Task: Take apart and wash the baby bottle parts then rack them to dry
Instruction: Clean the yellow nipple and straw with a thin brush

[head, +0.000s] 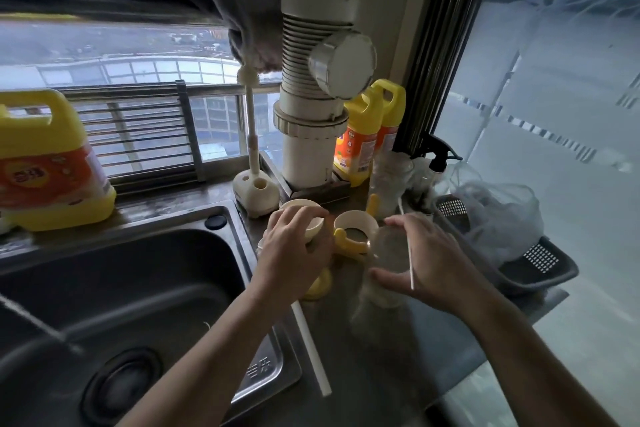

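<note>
From my remote seat, left hand (294,248) curled round a small cream plastic cup (314,222), right hand (429,262) grasping a clear plastic bottle body (388,253) on the steel counter (363,340) beside the sink (156,288), thin white straw (410,263) across its fingers, cream collar ring with yellow handles (355,229) between both hands.

Cool daylight from the window (104,55) ahead of me, frosted pane (554,97) glowing at right, sink (156,288) in dim shadow, clear bottle (388,253) smeared by blur, my frame edges bowed.

A home kitchen: steel sink (166,218), detergent jugs (52,163), window counter (381,340).
</note>
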